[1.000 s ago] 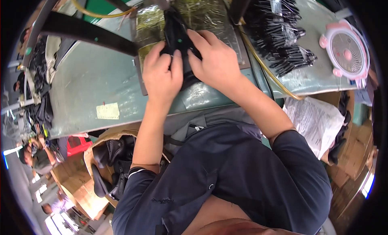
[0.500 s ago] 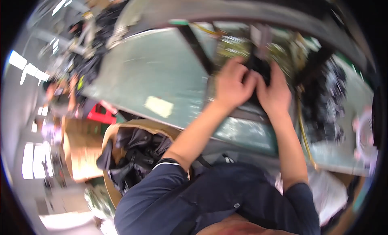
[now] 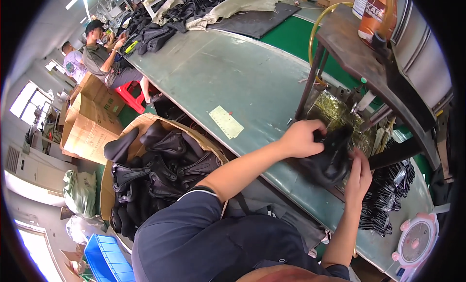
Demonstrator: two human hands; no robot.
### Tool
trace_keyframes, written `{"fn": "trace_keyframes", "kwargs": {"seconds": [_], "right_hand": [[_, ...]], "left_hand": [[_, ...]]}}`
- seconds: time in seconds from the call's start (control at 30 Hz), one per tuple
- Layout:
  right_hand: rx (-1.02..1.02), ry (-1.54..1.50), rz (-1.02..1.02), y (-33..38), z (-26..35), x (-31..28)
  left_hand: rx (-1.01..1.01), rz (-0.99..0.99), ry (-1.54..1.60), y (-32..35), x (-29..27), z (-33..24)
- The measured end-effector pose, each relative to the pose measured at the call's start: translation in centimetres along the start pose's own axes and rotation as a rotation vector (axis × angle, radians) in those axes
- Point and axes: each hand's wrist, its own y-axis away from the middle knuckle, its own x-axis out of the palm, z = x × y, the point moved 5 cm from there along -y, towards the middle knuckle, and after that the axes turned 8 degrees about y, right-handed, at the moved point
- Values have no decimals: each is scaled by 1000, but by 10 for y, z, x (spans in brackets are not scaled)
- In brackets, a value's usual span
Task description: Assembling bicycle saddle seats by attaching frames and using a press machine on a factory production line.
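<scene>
A black bicycle saddle [image 3: 331,158] lies on the grey-green workbench [image 3: 233,73] under a metal press frame [image 3: 369,54]. My left hand [image 3: 301,138] grips its upper left side. My right hand [image 3: 359,177] holds its lower right edge. Crinkled clear plastic film [image 3: 340,114] lies behind the saddle. To my left, a cardboard box [image 3: 141,127] holds several more black saddles [image 3: 160,170].
A pile of black bagged parts [image 3: 388,199] and a pink-rimmed round dial device [image 3: 417,241] sit at the bench's right end. A pale paper slip [image 3: 225,122] lies on the bench. Two people [image 3: 97,54] sit at the far left near cardboard boxes [image 3: 92,122]. A blue crate [image 3: 104,260] stands below.
The view has swung left, bringing the box of saddles and the seated people into sight. Both hands remain on the black saddle at the press.
</scene>
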Motion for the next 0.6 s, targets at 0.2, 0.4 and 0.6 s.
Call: {"fn": "trace_keyframes", "kwargs": {"seconds": [0.2,0.4,0.6], "right_hand": [[-423,383,604,42,77,75],[210,-501,911,59,100,179],[290,-1002,283,-97,107,269]], "left_hand": [[-743,196,898,103,-88,21],[-789,-578,1141,225,-200,33],[-778,-1215,286,401,-264,80]]}}
